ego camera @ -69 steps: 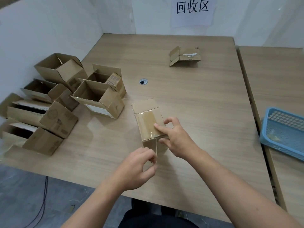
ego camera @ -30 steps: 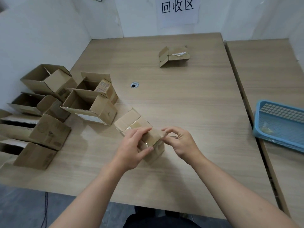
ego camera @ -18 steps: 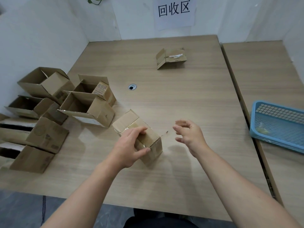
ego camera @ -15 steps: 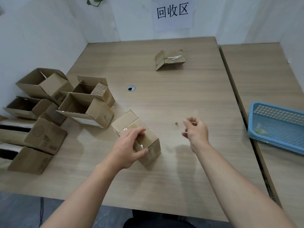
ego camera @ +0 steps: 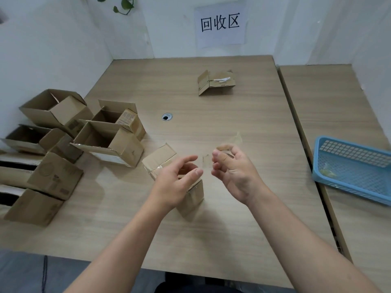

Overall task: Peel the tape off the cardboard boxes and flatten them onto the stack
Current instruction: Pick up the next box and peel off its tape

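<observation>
- Open boxes [ego camera: 110,142] crowd the table's [ego camera: 222,225] left edge; bare wood runs right to the blue basket [ego camera: 349,151] and back to 1 flattened box [ego camera: 218,83].
- Left hand [ego camera: 175,182] spreads wide, gripping nothing, right over the small box [ego camera: 191,194].
- Right hand [ego camera: 232,172] curls thumb and fingers round a clear tape strip [ego camera: 238,138], just right of that box.

White walls [ego camera: 53,49], wooden table [ego camera: 211,106], grey floor [ego camera: 21,271]
</observation>
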